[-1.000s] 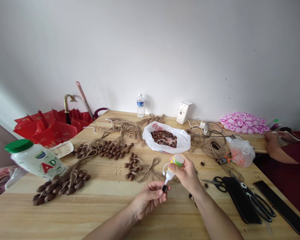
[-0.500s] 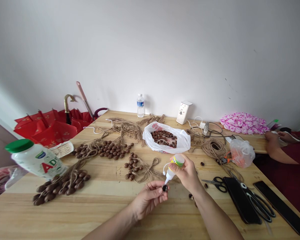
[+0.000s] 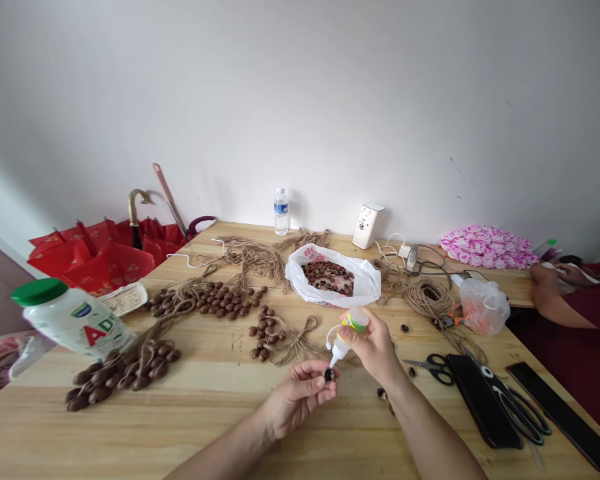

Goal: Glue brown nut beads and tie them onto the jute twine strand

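Between the thumb and fingers of my left hand [image 3: 299, 398] is a small dark nut shell [image 3: 329, 375], its hollow side facing up. My right hand [image 3: 377, 347] grips a glue bottle [image 3: 349, 332] with a yellow-green label, tipped nozzle down. The nozzle tip is at the shell's opening; whether it touches the shell I cannot tell. Just beyond my hands lies a bunch of brown nut shells [image 3: 266, 333] tied to twine [image 3: 300, 340]. A few loose shells [image 3: 382, 393] lie beside my right wrist.
A white plastic bag [image 3: 300, 290] of shells stands mid-table. Scissors [image 3: 437, 369], large shears [image 3: 517, 407] and a black phone-like slab [image 3: 480, 400] are at right. Coiled twine [image 3: 427, 297] lies behind them. A green-capped jar [image 3: 75, 320] stands left. A co-worker's arm [image 3: 555, 300] rests far right.
My left hand has turned the shell very slightly under the nozzle, so more of its hollow shows. The glue bottle and my right hand look almost still.
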Motion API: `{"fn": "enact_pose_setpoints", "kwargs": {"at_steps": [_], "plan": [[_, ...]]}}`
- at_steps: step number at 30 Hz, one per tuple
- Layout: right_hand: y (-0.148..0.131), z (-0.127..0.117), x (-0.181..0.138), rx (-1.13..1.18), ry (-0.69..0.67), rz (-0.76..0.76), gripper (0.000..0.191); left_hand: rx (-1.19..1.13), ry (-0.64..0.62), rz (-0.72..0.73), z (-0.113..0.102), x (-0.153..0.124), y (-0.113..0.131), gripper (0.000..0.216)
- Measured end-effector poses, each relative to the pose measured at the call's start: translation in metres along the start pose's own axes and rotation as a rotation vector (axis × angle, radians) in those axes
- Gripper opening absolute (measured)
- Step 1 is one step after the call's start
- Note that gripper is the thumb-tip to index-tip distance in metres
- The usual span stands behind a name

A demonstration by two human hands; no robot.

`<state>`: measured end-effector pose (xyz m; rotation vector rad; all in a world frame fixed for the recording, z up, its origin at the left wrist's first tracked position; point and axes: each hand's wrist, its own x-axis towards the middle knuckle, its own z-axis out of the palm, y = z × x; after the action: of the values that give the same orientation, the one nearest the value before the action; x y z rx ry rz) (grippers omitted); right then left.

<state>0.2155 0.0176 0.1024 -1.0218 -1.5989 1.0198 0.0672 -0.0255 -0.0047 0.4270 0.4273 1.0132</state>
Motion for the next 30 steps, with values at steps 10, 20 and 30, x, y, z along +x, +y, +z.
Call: {"fn": "enact_pose_setpoints", "kwargs": {"at_steps": [10,20,30], "plan": [[-0.0005,-0.0004,-0.0003,-0.007,0.005,-0.005,0.029,-0.014,0.023,0.014,0.0005,-0.0002,0.0002,0.022],[-0.0011,-0.001,-0.0008,0.008,-0.007,-0.008,0.026,-0.012,0.058,0.029,0.0012,0.0003,0.0009,0.024],[-0.0038,-0.0003,-0.0009,0.03,-0.024,0.013,0.029,-0.01,0.067,0.036,-0.0003,0.0005,0.0002,0.024]]}}
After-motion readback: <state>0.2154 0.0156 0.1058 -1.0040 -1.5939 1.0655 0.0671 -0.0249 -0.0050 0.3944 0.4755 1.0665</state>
